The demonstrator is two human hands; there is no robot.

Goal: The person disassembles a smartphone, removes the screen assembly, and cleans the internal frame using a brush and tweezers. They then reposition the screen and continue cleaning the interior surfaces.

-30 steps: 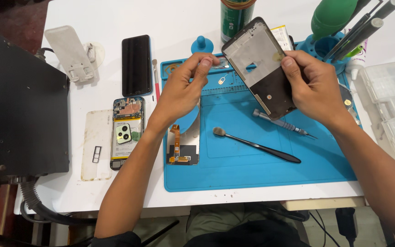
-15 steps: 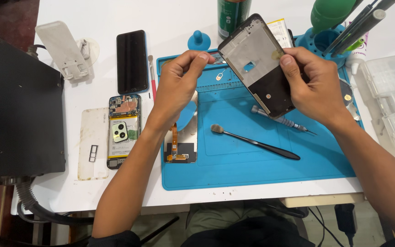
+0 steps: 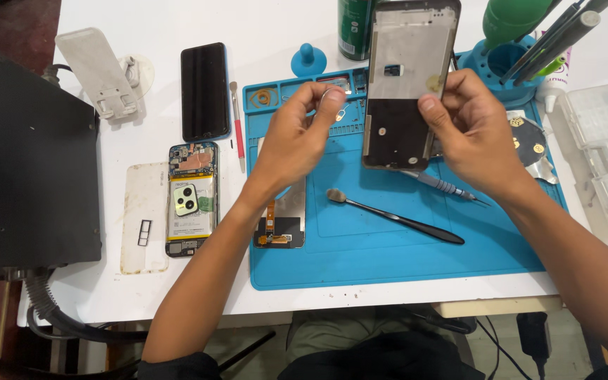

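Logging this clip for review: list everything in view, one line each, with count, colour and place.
phone frame: 1, silver and black, held up over the mat's far edge
blue mat: 1, blue, table centre
spudger: 1, black, on the mat
screwdriver: 1, blue-grey, on the mat under the right hand
display panel: 1, grey with orange flex, mat's left edge
opened phone: 1, internals showing, left of the mat
back cover: 1, whitish, beside the opened phone
dark phone: 1, black, far left
green can: 1, green, far edge
left hand: pinch grip on a small part
right hand: grip on the frame's edge
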